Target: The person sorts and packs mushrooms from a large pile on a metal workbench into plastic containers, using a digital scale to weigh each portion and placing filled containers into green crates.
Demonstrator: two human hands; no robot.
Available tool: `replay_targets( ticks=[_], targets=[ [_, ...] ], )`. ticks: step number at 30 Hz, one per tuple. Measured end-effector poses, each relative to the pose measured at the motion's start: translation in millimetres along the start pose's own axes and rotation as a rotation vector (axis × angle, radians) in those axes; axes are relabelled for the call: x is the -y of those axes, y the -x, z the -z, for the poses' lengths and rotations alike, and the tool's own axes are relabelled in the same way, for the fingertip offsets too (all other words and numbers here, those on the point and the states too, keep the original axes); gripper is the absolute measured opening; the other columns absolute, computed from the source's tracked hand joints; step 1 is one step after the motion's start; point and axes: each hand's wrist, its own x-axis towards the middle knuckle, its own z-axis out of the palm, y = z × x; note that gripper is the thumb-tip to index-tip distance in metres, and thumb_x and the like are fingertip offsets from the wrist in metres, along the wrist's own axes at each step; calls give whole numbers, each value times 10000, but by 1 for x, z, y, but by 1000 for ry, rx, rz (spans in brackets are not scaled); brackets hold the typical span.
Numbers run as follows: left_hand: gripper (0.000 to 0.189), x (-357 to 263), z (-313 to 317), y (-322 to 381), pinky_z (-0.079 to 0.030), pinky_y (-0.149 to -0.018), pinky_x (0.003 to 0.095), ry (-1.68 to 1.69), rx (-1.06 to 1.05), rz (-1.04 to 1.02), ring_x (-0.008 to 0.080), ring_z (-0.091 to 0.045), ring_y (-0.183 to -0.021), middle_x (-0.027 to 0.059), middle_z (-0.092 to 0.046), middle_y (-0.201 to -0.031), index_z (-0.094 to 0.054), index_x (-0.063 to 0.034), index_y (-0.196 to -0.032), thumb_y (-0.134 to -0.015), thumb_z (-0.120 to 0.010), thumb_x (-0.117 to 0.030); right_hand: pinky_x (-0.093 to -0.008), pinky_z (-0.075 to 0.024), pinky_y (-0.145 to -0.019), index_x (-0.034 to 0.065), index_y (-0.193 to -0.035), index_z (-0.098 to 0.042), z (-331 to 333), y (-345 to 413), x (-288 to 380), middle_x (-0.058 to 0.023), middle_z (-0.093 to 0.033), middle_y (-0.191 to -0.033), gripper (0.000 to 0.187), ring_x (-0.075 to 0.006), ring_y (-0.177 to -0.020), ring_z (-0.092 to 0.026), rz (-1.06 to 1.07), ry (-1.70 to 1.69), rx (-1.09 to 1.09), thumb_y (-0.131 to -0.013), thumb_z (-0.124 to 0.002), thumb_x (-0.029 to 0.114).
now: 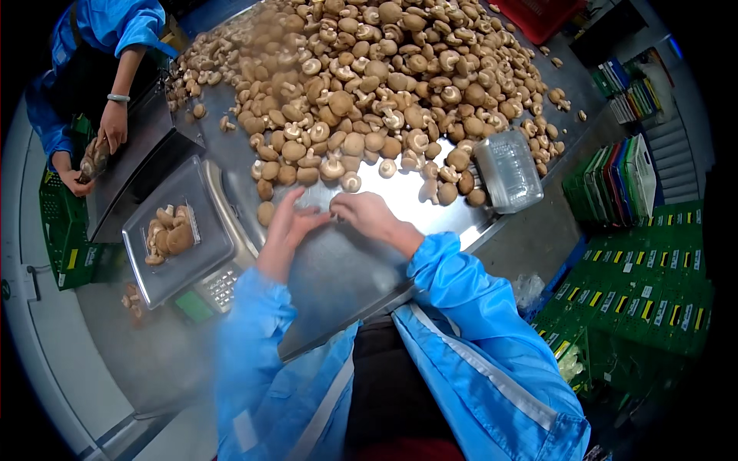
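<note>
Fingers apart, my left hand (291, 225) is raised above the steel table (334, 265), just below the front edge of a big heap of brown-capped mushrooms (357, 104). My right hand (369, 216) is beside it with bent fingers; its fingertips meet or nearly meet those of my left hand, and whether anything small is between them cannot be told. To the left, a digital scale (213, 242) bears a clear tray of mushrooms (173, 233). Stacked clear plastic trays (507, 173) lie at the heap's right edge.
At upper left another person's hands (112, 124) hold a pack of mushrooms near a dark sloping metal surface (132, 167) and a green crate (66, 230). Green crates (634, 276) stand right of the table, with upright coloured crates (611, 178) behind. A red crate (539, 17) is at the far edge.
</note>
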Motion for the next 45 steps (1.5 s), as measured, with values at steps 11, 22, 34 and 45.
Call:
replay_targets(
  ticks=[11,22,34,45],
  targets=[
    [353,2,-109,-86,-559,-805,623,164,-67,-349,297,-573,-860,121,-513,-933,-450,-24,-1119,-783,-543,37,-477,-432,-933,88,-1225,-609,124,-135,-105,-194,-573,-1245,479,-389,-1106,-535,-110,475,-608,-889,-607,430],
    [832,60,-48,-31,-605,-726,497,-69,20,-465,357,-604,-1040,167,-460,-1297,-237,-175,-1466,-722,-524,62,-492,-345,-1038,127,-1297,-544,25,-25,-24,-173,-389,-1441,505,-411,-1233,-417,117,424,-367,-829,-667,273],
    [661,84,4,40,-320,-1104,412,-905,-370,-725,333,-360,-1345,189,-337,-1455,-346,17,-1416,-794,-570,29,-546,-250,-1112,117,-1248,-544,5,18,2,-139,-414,-1430,437,-343,-1304,-394,106,271,-339,-848,-663,249],
    [541,79,-20,35,-156,-1163,488,-1547,-124,-1071,328,-202,-1452,160,-262,-1553,-354,-50,-1457,-943,-474,-167,-462,-276,-1114,94,-1377,-466,9,15,-25,-172,-428,-1427,487,-341,-1353,-362,-135,62,-298,-940,-544,295]
  ],
)
